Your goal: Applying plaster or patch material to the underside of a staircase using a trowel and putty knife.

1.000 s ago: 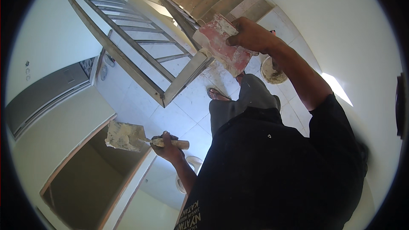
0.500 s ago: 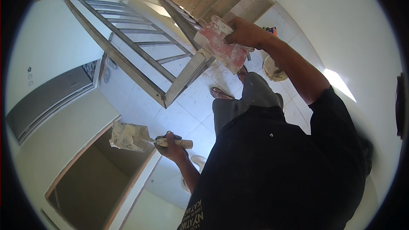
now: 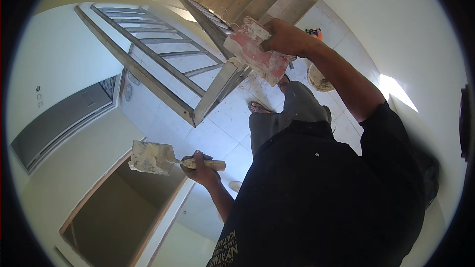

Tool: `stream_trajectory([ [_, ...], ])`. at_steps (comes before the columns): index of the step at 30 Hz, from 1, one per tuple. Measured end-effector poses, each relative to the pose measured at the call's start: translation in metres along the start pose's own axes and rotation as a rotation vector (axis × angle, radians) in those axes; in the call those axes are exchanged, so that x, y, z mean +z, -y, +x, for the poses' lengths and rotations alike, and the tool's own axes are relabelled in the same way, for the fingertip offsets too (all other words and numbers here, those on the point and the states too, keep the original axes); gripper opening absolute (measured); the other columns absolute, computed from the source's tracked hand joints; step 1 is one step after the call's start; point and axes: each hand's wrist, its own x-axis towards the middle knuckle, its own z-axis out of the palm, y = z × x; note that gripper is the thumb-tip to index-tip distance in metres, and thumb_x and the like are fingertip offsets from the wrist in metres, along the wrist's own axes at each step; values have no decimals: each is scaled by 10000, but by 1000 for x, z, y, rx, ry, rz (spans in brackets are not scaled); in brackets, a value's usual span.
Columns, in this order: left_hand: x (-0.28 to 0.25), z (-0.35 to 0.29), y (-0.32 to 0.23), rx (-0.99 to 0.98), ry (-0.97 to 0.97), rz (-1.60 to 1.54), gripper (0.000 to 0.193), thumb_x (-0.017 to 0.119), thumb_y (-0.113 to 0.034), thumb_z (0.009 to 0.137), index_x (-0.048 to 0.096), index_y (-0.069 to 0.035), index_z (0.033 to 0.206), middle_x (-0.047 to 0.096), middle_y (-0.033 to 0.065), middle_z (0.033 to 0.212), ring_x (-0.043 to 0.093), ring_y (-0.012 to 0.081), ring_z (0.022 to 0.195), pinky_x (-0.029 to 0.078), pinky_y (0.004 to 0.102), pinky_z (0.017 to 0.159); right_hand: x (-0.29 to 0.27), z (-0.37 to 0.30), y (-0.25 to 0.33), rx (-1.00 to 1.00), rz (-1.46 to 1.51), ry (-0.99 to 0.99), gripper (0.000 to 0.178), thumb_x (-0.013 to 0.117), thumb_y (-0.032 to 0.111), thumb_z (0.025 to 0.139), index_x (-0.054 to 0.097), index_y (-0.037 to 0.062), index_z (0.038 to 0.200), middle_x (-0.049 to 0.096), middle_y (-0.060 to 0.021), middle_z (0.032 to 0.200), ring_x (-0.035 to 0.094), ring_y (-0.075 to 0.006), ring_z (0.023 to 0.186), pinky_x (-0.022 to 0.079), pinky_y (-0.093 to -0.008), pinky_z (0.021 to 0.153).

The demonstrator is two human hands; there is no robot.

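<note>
My left hand (image 3: pixel 200 169) is closed around the light wooden handle of a putty knife (image 3: pixel 152 157). Its broad, squarish blade points left and is caked with pale, dried-looking plaster. Farther up and to the right, my right hand (image 3: pixel 287 38) grips the edge of a red plaster board (image 3: pixel 251 48), thumb on the near face. White filler is smeared over the board, thickest along its rims. The board is held tilted in front of the stair railing's end post (image 3: pixel 216 88). Knife and board are well apart.
A wooden railing (image 3: pixel 141 66) slants across the left, with stairs (image 3: pixel 260 2) at the top. A plaster-stained bucket (image 3: pixel 321 77) and a colourful packet (image 3: pixel 314 33) are on the tiled floor (image 3: pixel 225 129) at right. A dark wall opening (image 3: pixel 123 202) lies lower left; white walls surround me.
The view has shifted slightly, so the railing, bucket and wall opening sit a little differently. Both hands keep their holds, and the knife's blade is turned a little more face-on.
</note>
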Motion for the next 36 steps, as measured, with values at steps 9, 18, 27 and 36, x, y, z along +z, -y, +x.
stream_trajectory([
  [9, -4, 7, -2, 56, 50, -15, 260, 611, 30, 807, 411, -54, 951, 529, 72, 718, 535, 147, 528, 495, 277, 472, -8, -30, 21, -98, 137, 5, 410, 699, 184, 726, 630, -82, 1030, 675, -177, 939, 645, -237, 828, 487, -339, 796],
  [18, 1, 49, -29, 106, 201, -9, 257, 601, 27, 821, 398, -46, 961, 512, 79, 759, 518, 145, 549, 500, 275, 485, 113, -82, -58, -77, 403, -694, 340, 677, 156, 740, 624, -9, 1033, 678, -195, 825, 679, -295, 782, 511, -373, 745],
  [27, -15, 101, -32, 234, 472, 25, 286, 610, 17, 820, 396, -43, 1000, 513, 80, 763, 523, 143, 553, 499, 276, 483, 202, -80, -15, -23, 405, -909, 282, 625, 148, 796, 604, 16, 1045, 641, -248, 866, 616, -431, 835, 497, -455, 728],
  [36, -27, 124, -34, 211, 551, -53, 300, 611, 17, 819, 387, -51, 1007, 518, 85, 747, 532, 152, 540, 490, 274, 503, 220, -117, 24, -186, 96, -1031, 411, 598, 11, 793, 542, 9, 1200, 573, -211, 1093, 571, -379, 991, 483, -434, 833],
])
